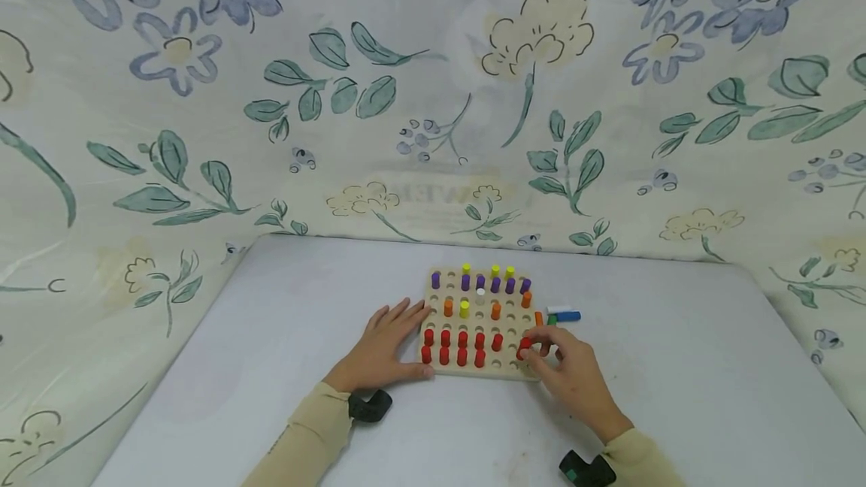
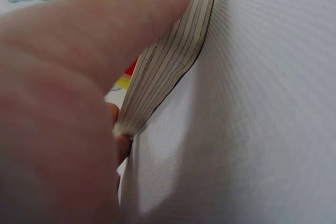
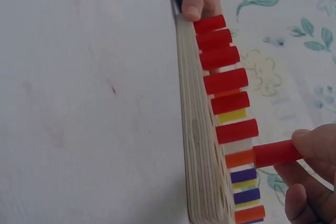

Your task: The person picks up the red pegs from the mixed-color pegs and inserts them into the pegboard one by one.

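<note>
A wooden pegboard with rows of round holes lies flat on the table. My left hand rests along its left side, fingers spread and thumb at the front edge. In the left wrist view the thumb crosses the board's layered side. My right hand pinches a red peg between thumb and fingertips, above the board's right front corner. Several red pegs fill the left of the two front rows. Purple pegs, yellow pegs and orange pegs stand farther back.
Right of the board lie a blue peg, a white peg, a green peg and an orange peg. A flowered curtain hangs behind the white table.
</note>
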Demonstrator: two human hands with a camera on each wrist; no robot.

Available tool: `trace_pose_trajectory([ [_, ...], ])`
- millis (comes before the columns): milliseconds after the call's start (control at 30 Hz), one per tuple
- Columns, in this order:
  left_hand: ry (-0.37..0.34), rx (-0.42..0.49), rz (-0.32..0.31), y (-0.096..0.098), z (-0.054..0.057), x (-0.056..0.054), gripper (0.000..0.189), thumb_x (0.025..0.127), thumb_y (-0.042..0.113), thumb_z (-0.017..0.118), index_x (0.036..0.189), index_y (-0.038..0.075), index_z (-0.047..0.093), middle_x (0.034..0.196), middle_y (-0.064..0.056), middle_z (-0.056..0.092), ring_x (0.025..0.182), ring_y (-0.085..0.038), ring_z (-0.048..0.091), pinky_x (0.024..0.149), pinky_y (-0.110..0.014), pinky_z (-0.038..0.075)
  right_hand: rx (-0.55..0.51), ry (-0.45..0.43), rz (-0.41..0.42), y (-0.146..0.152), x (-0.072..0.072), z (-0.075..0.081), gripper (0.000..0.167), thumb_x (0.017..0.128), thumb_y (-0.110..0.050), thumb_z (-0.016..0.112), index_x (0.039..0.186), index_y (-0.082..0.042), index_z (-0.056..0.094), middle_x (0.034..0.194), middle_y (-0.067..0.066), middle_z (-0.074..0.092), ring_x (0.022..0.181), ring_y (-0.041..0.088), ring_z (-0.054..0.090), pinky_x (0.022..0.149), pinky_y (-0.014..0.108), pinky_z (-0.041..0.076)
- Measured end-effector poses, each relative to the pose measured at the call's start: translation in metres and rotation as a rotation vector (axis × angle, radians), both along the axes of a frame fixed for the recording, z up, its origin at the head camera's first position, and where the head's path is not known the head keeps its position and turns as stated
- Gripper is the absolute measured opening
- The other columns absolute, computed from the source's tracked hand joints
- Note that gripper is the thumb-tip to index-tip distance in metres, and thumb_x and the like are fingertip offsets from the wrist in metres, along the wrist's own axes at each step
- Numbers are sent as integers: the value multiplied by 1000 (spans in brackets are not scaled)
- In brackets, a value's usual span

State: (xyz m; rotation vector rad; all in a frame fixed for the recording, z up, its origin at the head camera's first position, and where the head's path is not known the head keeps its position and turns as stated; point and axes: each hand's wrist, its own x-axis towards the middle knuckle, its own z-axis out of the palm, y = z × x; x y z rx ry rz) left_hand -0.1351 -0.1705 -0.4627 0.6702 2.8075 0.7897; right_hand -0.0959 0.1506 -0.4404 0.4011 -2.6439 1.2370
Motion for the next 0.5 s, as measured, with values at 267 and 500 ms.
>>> trace_pose_trajectory([
  [267, 5, -7, -6, 0, -2, -1, 101, 81, 65, 70, 160, 15, 31, 166, -4, 26, 154, -30, 10, 123, -54, 1, 1, -37, 11, -9, 1, 1, 18, 89, -10, 77, 106, -13, 71, 85, -11, 61, 81, 11, 53, 69, 30, 42],
  [500, 7, 5, -13, 0, 1, -1, 100, 82, 64, 71, 159, 14, 31, 165, -6, 26, 154, -31, 10, 123, -55, 2, 4, -38, 37, -16, 0, 0, 20, 88, -11, 78, 106, -12, 71, 88, -9, 62, 80, 11, 53, 68, 28, 46],
])
